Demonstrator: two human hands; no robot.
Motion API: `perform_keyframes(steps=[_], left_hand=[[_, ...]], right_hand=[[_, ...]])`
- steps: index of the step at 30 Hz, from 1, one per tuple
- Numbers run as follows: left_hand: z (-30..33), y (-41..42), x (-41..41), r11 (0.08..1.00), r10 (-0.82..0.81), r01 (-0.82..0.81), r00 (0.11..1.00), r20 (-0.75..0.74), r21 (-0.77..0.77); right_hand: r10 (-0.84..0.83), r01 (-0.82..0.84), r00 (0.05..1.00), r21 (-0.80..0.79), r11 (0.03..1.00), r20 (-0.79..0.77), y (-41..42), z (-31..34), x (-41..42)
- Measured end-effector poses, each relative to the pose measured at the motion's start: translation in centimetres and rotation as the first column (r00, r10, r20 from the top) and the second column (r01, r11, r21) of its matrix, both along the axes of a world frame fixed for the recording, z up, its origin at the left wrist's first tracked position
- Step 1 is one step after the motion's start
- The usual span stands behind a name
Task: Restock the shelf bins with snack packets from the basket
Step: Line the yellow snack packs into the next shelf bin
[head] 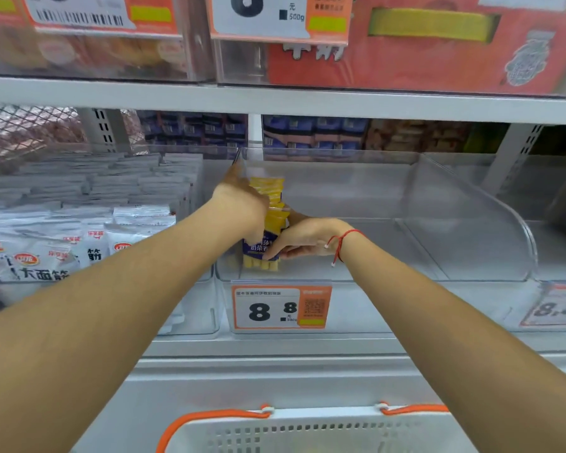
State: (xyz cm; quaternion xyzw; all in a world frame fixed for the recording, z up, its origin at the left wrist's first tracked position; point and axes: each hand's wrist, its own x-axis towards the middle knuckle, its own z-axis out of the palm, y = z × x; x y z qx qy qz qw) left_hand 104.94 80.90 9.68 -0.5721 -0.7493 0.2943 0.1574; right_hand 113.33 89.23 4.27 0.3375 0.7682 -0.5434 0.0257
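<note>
I have both hands on one stack of yellow snack packets (268,204), standing at the left front corner of the clear shelf bin (471,217). My left hand (242,197) closes over the upper part of the stack from the left, and my right hand (304,238) pinches its lower end from the right, fingertips on the dark blue label. A red string bracelet (340,243) sits on that right wrist. The stack's long axis runs front to back and leans away from me, its near end resting on the bin floor by the front wall. Most of the bin stretches off to the right of the grip, so I judge the coming move turns on settling the stack against the left wall. The blue label carries white Chinese characters, too blurred for me to read. The price tag (280,307) below reads 8.8. The white packets (79,250) in the left bin show 大面筋. The basket (307,429) sits below, orange-handled
</note>
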Motion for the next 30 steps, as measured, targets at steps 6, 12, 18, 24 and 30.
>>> perform_keyframes(steps=[6, 12, 18, 24, 30], left_hand=[[0.2, 0.1, -0.2, 0.997, -0.017, 0.007, 0.993, 0.119, 0.081], [0.4, 0.0, -0.2, 0.977, -0.078, 0.042, 0.982, 0.171, 0.209], [0.6, 0.0, 0.0, 0.981, -0.068, 0.034, 0.982, 0.175, 0.191], [1.1, -2.2, 1.6, 0.986, -0.08, 0.055, 0.985, 0.152, 0.16], [2.7, -6.8, 3.6, 0.969, -0.106, 0.068, 0.983, 0.153, 0.236]], right_hand=[[-0.094, 0.086, 0.988, -0.062, 0.994, -0.125, -0.2, 0.4, 0.9], [-0.135, 0.14, 0.99, 0.146, 0.979, -0.044, 0.2, 0.3, 1.2], [-0.117, 0.117, 0.993, -0.004, 0.993, -0.03, -0.4, 0.8, 1.4], [-0.033, 0.021, 0.995, 0.12, 0.993, 0.095, -2.4, 2.8, 4.8], [-0.099, 0.096, 0.995, 0.489, 0.867, -0.02, -6.2, 4.9, 8.6]])
